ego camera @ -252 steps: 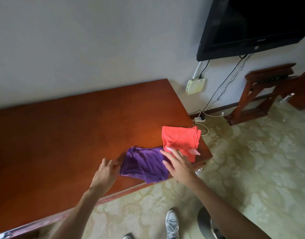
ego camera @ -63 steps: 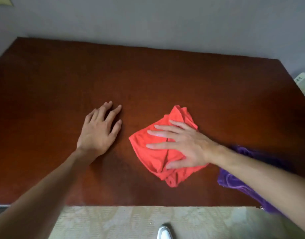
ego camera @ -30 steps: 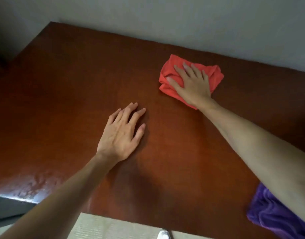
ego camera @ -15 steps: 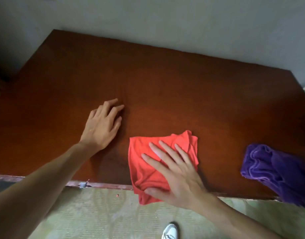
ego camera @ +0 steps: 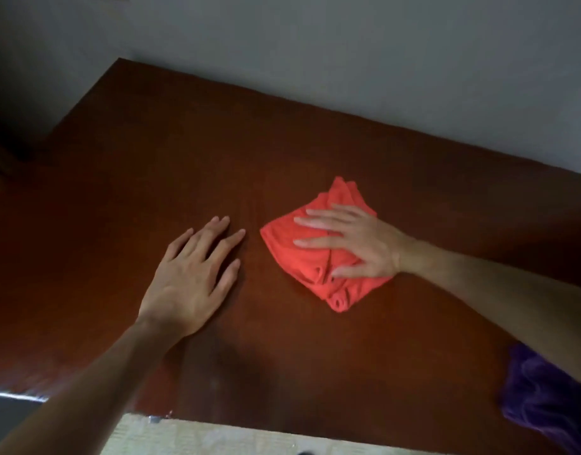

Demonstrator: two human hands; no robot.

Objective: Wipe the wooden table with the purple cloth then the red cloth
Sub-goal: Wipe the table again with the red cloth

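Observation:
The crumpled red cloth (ego camera: 310,267) lies on the middle of the dark wooden table (ego camera: 282,149). My right hand (ego camera: 354,241) presses flat on top of it, fingers spread and pointing left. My left hand (ego camera: 194,274) rests flat on the bare wood just left of the cloth, fingers apart and holding nothing. The purple cloth (ego camera: 545,395) sits bunched at the table's near right edge, partly cut off by the frame and below my right forearm.
A grey wall (ego camera: 348,44) runs along the table's far edge. The table's near edge (ego camera: 249,425) crosses the bottom, with pale patterned floor (ego camera: 200,441) below it. A dark gap lies past the table's left end.
My right hand has pushed the red cloth from the near edge back toward the table's middle, fingers turned to the left. My left hand has stayed planted on the wood.

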